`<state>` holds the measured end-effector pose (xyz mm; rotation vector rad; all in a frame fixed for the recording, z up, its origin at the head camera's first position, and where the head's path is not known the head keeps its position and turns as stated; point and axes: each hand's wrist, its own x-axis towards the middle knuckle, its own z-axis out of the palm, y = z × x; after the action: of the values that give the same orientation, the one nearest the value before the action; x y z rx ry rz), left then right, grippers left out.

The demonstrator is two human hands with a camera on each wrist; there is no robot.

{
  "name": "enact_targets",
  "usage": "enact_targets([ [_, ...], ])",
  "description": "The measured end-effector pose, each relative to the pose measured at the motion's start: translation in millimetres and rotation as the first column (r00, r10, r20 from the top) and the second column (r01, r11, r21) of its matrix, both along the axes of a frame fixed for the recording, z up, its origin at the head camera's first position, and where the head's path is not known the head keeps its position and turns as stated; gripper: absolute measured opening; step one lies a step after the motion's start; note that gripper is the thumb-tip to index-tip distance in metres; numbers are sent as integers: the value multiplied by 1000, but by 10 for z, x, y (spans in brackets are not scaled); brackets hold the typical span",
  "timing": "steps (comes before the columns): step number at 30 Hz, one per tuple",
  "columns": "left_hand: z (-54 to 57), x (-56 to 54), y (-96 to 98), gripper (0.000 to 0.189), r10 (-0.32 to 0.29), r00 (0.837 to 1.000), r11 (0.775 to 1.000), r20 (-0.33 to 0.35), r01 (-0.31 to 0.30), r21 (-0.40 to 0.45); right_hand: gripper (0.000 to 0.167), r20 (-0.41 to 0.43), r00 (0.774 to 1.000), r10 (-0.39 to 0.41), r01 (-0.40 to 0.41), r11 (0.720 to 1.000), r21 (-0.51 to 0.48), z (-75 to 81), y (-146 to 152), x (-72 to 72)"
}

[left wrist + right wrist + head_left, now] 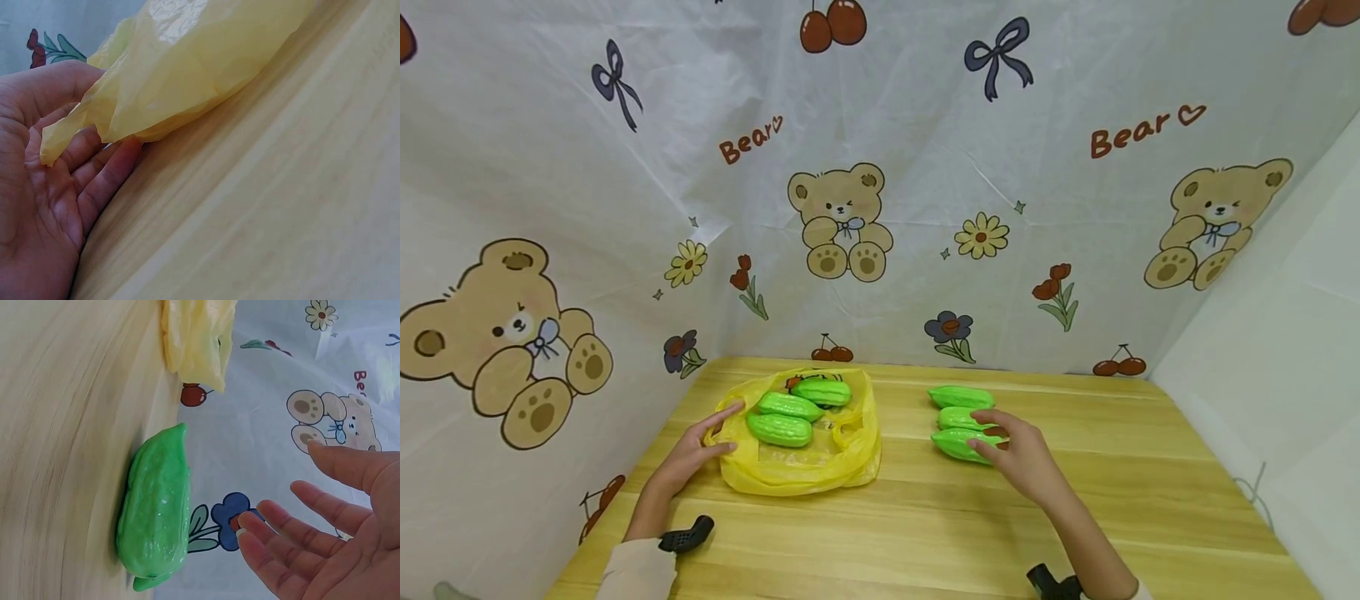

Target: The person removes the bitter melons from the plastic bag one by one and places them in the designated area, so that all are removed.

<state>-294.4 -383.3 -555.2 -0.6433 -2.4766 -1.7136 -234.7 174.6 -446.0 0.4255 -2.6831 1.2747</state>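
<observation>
A yellow plastic bag (775, 479) sits on the left of the table with its mouth spread. Three green bitter melons lie in it, among them a lower one (781, 429). At its left rim my left hand (688, 454) touches the plastic with fingers and thumb spread; a loose corner of the bag (69, 134) hangs across my palm in the left wrist view. Three more bitter melons lie side by side at the right, the nearest (958, 444) beside my right hand (1022, 458). In the right wrist view, spread fingers stand apart from a bitter melon (156, 506).
The wooden table (820, 542) meets a white printed sheet (910, 150) at the back and sides. A black wrist device (687, 535) is on the left forearm, another (1051, 583) on the right. A thin cord (1258, 496) hangs by the right wall.
</observation>
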Motion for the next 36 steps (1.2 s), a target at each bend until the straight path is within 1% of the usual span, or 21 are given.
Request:
enact_targets([
  [6, 19, -2, 1, 65, 2, 1000, 1000, 25, -2, 1, 42, -6, 1000, 1, -1, 1000, 5, 10, -21, 11],
  [11, 31, -13, -6, 64, 4, 1000, 1000, 15, -4, 3, 42, -7, 1000, 16, -16, 1000, 1, 19, -35, 11],
  [17, 17, -10, -15, 64, 0, 1000, 1000, -2, 0, 0, 41, 14, 1000, 27, -27, 999, -18, 14, -59, 17],
  [21, 1, 4, -3, 64, 11, 1000, 1000, 13, -11, -11, 39, 33, 999, 41, -40, 998, -41, 14, -91, 32],
  [23, 11, 6, 1, 64, 17, 1000, 1000, 17, -16, -16, 38, 41, 998, 52, -49, 997, -63, 27, -115, 42],
  [29, 40, -24, -1, 63, 21, 1000, 999, -10, -21, -26, 34, 25, 996, 81, -78, 991, -109, 79, -234, 60],
  [36, 4, 10, 4, 64, 24, 999, 999, 22, -23, -36, 34, 29, 990, 137, -131, 978, -162, 81, -419, 139],
])
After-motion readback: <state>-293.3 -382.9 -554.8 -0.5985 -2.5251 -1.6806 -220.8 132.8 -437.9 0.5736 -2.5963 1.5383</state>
